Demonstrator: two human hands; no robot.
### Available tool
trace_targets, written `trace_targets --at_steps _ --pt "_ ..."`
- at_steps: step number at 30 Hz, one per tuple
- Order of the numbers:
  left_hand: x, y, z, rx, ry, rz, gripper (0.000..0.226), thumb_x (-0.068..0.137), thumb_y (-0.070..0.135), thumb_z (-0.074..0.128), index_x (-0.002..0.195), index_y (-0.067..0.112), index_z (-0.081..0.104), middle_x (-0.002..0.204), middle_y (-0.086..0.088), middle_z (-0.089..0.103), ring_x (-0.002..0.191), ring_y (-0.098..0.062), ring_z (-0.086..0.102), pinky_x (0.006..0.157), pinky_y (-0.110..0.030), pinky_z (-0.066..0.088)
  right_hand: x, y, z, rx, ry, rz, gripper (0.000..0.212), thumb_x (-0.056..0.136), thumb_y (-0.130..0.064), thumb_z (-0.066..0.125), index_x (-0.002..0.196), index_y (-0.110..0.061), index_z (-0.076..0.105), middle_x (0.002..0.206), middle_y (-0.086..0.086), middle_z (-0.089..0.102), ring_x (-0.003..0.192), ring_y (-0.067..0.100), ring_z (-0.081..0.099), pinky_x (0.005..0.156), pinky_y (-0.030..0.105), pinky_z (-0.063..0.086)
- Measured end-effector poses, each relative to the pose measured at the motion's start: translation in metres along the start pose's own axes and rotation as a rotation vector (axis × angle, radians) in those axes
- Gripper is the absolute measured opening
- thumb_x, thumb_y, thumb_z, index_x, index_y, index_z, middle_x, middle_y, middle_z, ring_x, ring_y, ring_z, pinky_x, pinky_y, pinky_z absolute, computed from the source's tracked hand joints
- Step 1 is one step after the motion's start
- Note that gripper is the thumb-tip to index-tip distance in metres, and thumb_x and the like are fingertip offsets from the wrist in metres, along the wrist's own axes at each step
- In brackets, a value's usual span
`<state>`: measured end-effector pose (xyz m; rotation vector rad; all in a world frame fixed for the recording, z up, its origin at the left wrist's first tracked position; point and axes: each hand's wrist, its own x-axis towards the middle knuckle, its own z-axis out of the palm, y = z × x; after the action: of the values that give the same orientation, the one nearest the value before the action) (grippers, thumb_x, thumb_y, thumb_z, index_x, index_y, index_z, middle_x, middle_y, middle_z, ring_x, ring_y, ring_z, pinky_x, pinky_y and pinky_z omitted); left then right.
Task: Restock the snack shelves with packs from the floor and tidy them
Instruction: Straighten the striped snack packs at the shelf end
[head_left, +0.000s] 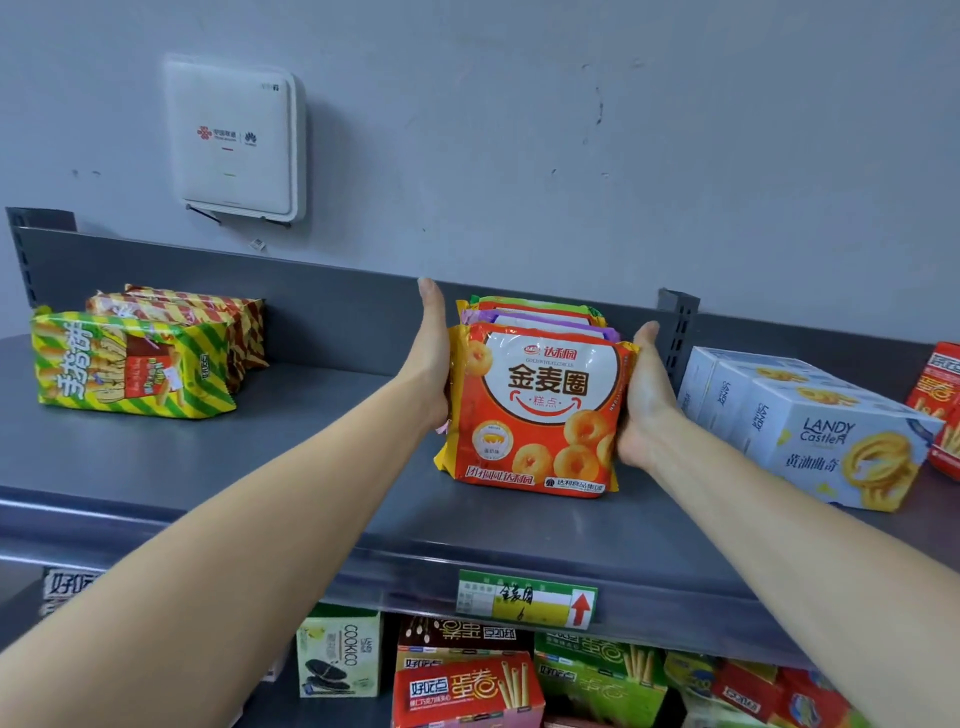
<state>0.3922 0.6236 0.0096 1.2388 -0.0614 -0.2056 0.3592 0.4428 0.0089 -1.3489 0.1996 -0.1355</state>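
A row of snack packs stands upright on the grey top shelf (291, 467); the front one is an orange-red ring-biscuit pack (540, 410), with purple and green packs (540, 312) lined up behind it. My left hand (434, 358) presses flat against the left side of the row, fingers straight and pointing to the back panel. On the row's right side my right hand (647, 395) presses in the same way. The packs are squeezed between both palms.
Yellow-green striped biscuit packs (130, 364) lie at the shelf's left. White cookie boxes (810, 415) stand at the right, beside a red pack (940, 405). A price tag (527, 597) hangs on the shelf edge. More snack boxes (467, 680) fill the shelf below. A white wall unit (236, 140) hangs above.
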Motion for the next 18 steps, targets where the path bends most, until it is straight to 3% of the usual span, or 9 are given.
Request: trace_targets --at_steps 1,3,5,7,9,10,13,16,18 --pt "0.002 0.002 -0.003 0.013 -0.003 0.015 0.091 0.074 0.088 0.017 0.084 0.016 0.072 0.096 -0.012 0.075 0.094 -0.032 0.071 0.09 -0.051 0.053 -0.002 -0.004 -0.001 -0.032 0.045 -0.028 0.084 0.081 -0.082 0.018 0.096 -0.022 0.075 0.097 0.012 0.075 0.096 0.031 0.07 0.093 0.05 0.051" --pt "0.009 0.006 -0.012 0.096 0.016 0.056 0.088 0.076 0.087 0.016 0.092 0.019 0.07 0.112 -0.012 0.071 0.115 -0.03 0.062 0.108 -0.056 0.036 -0.005 -0.014 -0.001 -0.116 0.155 -0.107 0.078 0.086 -0.078 0.02 0.119 -0.023 0.065 0.114 0.009 0.07 0.109 0.027 0.064 0.103 0.05 0.043" --pt "0.009 0.013 -0.021 0.219 0.043 0.075 0.091 0.079 0.085 0.019 0.124 0.017 0.06 0.136 -0.01 0.057 0.136 -0.027 0.041 0.117 -0.056 0.016 -0.01 -0.027 0.002 -0.232 0.25 -0.207 0.072 0.092 -0.07 0.023 0.138 -0.021 0.048 0.135 0.006 0.058 0.118 0.021 0.055 0.107 0.042 0.038" --pt "0.001 0.023 -0.027 0.342 0.063 0.095 0.086 0.085 0.077 0.029 0.142 0.015 0.043 0.148 -0.005 0.044 0.143 -0.024 0.03 0.117 -0.053 0.018 -0.016 -0.039 0.008 -0.348 0.303 -0.31 0.061 0.097 -0.059 0.029 0.136 -0.016 0.048 0.133 0.005 0.057 0.098 0.013 0.054 0.085 0.027 0.042" --pt "-0.009 0.034 -0.035 0.438 0.079 0.117 0.074 0.089 0.066 0.041 0.139 0.012 0.046 0.148 -0.005 0.041 0.142 -0.023 0.031 0.115 -0.049 0.026 -0.02 -0.051 0.017 -0.456 0.311 -0.405 0.052 0.1 -0.051 0.035 0.131 -0.012 0.049 0.122 0.004 0.059 0.079 0.005 0.048 0.064 0.02 0.036" --pt "-0.014 0.039 -0.04 0.474 0.086 0.129 0.068 0.09 0.062 0.045 0.136 0.012 0.05 0.146 -0.007 0.043 0.14 -0.023 0.033 0.112 -0.047 0.031 -0.022 -0.055 0.022 -0.502 0.299 -0.447 0.049 0.099 -0.048 0.038 0.131 -0.013 0.049 0.121 0.002 0.058 0.076 0.003 0.048 0.061 0.019 0.034" --pt "-0.026 0.058 -0.057 0.531 0.134 0.165 0.052 0.093 0.051 0.05 0.126 0.012 0.058 0.132 -0.008 0.05 0.129 -0.023 0.043 0.103 -0.044 0.036 -0.026 -0.065 0.044 -0.607 0.246 -0.56 0.046 0.099 -0.045 0.042 0.134 -0.017 0.047 0.13 -0.001 0.054 0.096 0.009 0.049 0.074 0.024 0.039" --pt "-0.043 0.079 -0.078 0.561 0.219 0.209 0.036 0.095 0.044 0.049 0.112 0.014 0.061 0.112 -0.007 0.053 0.107 -0.023 0.05 0.097 -0.042 0.038 -0.031 -0.072 0.07 -0.644 0.153 -0.572 0.037 0.102 -0.043 0.033 0.119 -0.016 0.05 0.113 0.002 0.053 0.103 0.017 0.049 0.082 0.031 0.039" --pt "-0.055 0.092 -0.094 0.586 0.287 0.243 0.029 0.095 0.042 0.05 0.105 0.017 0.06 0.104 -0.005 0.053 0.096 -0.021 0.048 0.096 -0.04 0.04 -0.035 -0.073 0.089 -0.677 0.082 -0.561 0.04 0.103 -0.042 0.029 0.12 -0.012 0.05 0.111 0.003 0.051 0.104 0.017 0.046 0.086 0.031 0.035"
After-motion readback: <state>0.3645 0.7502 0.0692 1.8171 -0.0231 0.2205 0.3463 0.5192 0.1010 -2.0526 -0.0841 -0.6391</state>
